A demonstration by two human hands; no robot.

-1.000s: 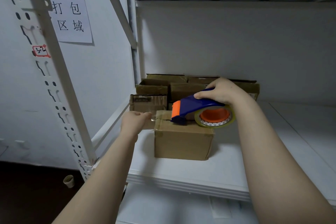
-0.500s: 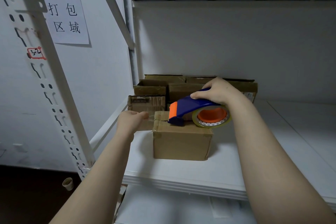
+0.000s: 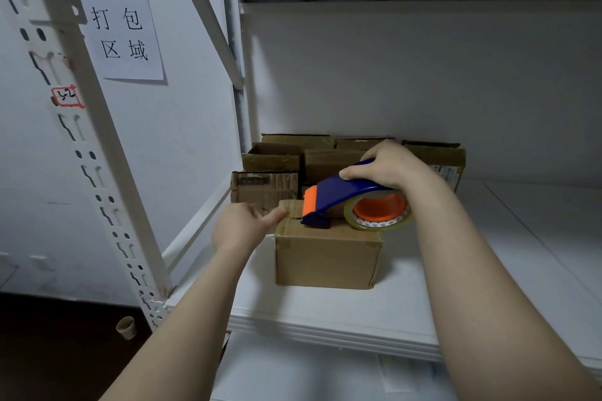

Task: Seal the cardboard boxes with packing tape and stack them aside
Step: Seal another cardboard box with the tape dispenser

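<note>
A small cardboard box [image 3: 325, 259] stands on the white shelf [image 3: 325, 325]. On its top rests the nose of a blue and orange tape dispenser [image 3: 342, 202] with a roll of clear tape [image 3: 379, 212]. My right hand [image 3: 387, 164] grips the dispenser's blue handle from above. My left hand [image 3: 242, 226] is at the box's upper left edge, thumb pressing against the taped corner, fingers curled behind.
Several more cardboard boxes [image 3: 270, 185] are stacked against the back wall behind the small one. A slotted white upright [image 3: 107, 172] stands at left. A paper sign [image 3: 119, 21] hangs on the left wall. A small paper cup [image 3: 126, 327] sits on the dark floor.
The dispenser and right hand stay on the box top, shifted only slightly. My left thumb has stretched out to the box's left corner.
</note>
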